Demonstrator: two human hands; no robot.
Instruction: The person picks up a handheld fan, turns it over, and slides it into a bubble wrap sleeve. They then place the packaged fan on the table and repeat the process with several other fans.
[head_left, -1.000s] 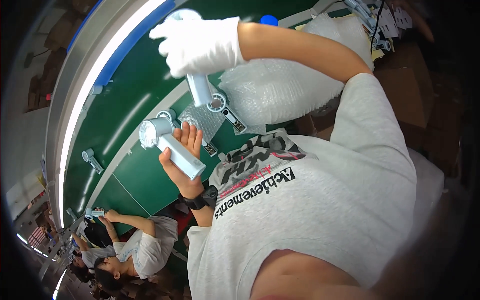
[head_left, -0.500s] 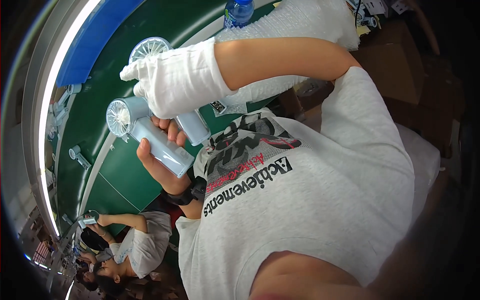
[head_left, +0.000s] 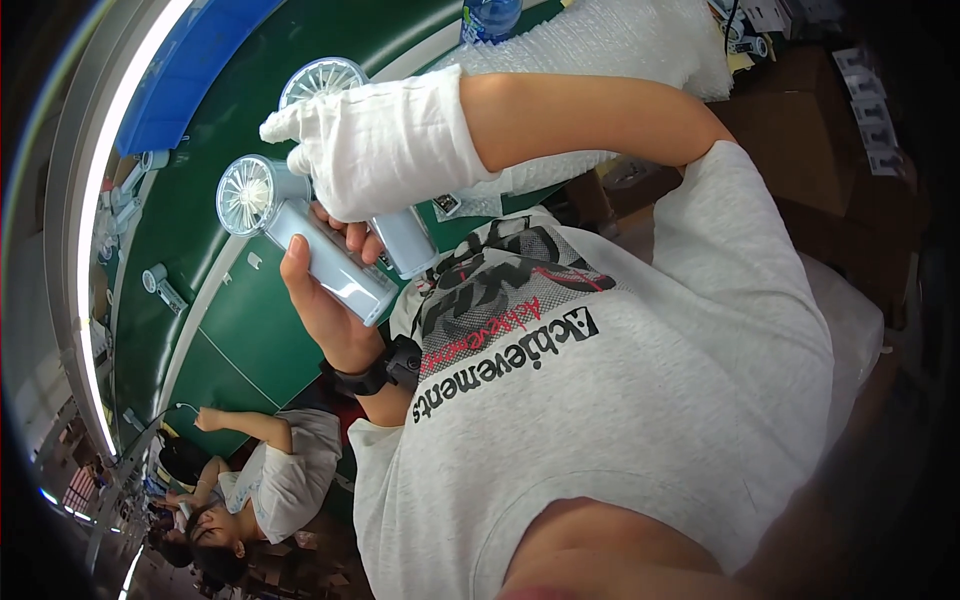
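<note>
Currently, the left hand [head_left: 328,318] is gripping the left fan [head_left: 335,265], and the gloved right hand [head_left: 378,145] is gripping the right fan [head_left: 405,243], side by side above the table's [head_left: 262,305] near edge. Paired handling is seemingly proceeding; the next move is probably requiring steady, separate grips.

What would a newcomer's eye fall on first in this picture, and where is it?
Probably the right hand in a white fabric glove, at the upper left of centre, holding a pale-blue plastic handheld fan with a round, ribbed head. Just below and to the left, the bare left hand holds a second pale-blue fan. Next, a bright white strip light curves down the picture's left side.
</note>
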